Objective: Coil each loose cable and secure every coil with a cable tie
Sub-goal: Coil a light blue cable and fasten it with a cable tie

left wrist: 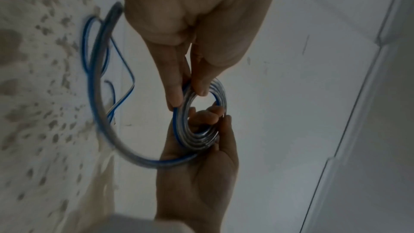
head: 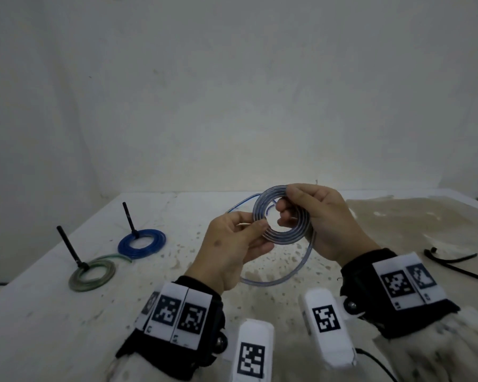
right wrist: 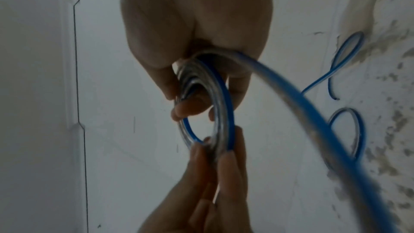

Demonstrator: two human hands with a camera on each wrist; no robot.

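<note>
A clear cable with a blue stripe is wound into a flat coil (head: pixel 283 238) held above the table. My left hand (head: pixel 255 224) pinches the coil's left side between thumb and forefinger. My right hand (head: pixel 283 213) grips the right side, fingers curled through the middle. The uncoiled tail (head: pixel 301 268) hangs in a wide loop below the hands and runs onto the table behind. The left wrist view shows my left hand (left wrist: pixel 186 93) pinching the coil (left wrist: pixel 201 135). The right wrist view shows my right hand (right wrist: pixel 186 102) round the coil (right wrist: pixel 221 112), with the tail (right wrist: pixel 313 112) blurred.
On the white stained table (head: pixel 66 326), at the left, lie a blue coil (head: pixel 142 241) and a greenish coil (head: pixel 92 274), each with a black cable tie (head: pixel 129 219) standing up. Loose black cable ties (head: pixel 450 260) lie at the right. A wall stands behind.
</note>
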